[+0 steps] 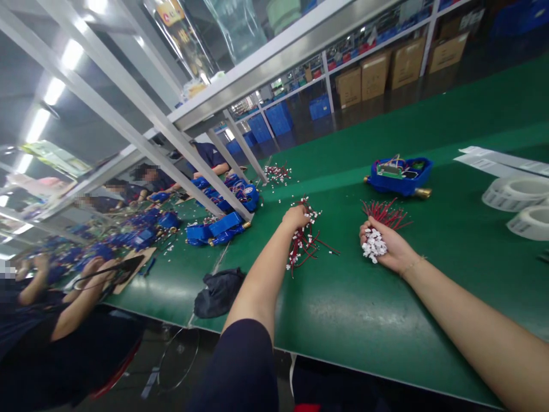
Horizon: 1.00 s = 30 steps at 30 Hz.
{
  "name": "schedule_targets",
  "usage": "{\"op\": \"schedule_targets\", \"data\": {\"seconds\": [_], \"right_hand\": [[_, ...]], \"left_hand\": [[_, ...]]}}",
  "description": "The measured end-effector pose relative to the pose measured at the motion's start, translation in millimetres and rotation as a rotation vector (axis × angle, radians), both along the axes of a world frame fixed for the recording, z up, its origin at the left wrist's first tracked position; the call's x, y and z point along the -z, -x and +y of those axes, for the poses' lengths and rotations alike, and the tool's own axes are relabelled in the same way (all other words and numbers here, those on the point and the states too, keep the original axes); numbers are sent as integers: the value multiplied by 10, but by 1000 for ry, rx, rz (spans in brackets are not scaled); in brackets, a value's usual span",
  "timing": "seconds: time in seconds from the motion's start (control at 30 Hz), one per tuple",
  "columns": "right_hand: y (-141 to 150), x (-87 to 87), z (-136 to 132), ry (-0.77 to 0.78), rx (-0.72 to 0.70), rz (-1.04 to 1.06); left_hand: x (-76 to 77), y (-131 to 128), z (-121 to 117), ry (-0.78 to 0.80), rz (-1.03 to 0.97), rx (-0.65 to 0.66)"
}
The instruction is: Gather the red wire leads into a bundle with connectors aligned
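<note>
My right hand (383,246) rests palm-up on the green table (343,309), closed around a neat bundle of red wires (386,214) whose white connectors (374,245) bunch in my palm. My left hand (295,217) reaches forward with fingers curled, pinching into a loose pile of red wires with white connectors (306,243). Beyond the bundle stands a blue meter housing (401,177) with a circuit board inside and a brass fitting at its end.
Rolls of white labels (514,194) lie at the right. A dark cloth (218,293) sits near the table's front edge. More blue housings (223,226) and another wire pile (278,171) lie to the left, where other people work. Metal frame struts (171,143) cross overhead.
</note>
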State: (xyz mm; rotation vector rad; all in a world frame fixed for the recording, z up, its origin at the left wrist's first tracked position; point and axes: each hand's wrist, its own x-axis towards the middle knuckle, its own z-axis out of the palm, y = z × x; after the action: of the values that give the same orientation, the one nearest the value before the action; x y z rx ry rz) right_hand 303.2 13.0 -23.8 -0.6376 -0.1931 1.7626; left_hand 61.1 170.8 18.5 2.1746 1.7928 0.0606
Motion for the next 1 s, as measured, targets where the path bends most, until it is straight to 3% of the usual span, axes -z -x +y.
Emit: {"op": "schedule_targets", "data": {"seconds": [0.2, 0.43, 0.53, 0.77, 0.9, 1.0], "right_hand": [[-9, 35, 2, -16, -8, 14], [-18, 95, 18, -36, -15, 33], [-24, 101, 17, -36, -13, 34], [-39, 104, 8, -41, -18, 29], [-34, 103, 3, -56, -24, 38], [6, 81, -23, -76, -49, 49]], "left_hand": [[-182, 10, -51, 162, -9, 76], [-809, 332, -290, 48, -197, 174], [-981, 464, -361, 65, -248, 200], [-1010, 658, -420, 33, -285, 183], [-1069, 724, -531, -146, -302, 115], [-1058, 625, -727, -301, -362, 70]]}}
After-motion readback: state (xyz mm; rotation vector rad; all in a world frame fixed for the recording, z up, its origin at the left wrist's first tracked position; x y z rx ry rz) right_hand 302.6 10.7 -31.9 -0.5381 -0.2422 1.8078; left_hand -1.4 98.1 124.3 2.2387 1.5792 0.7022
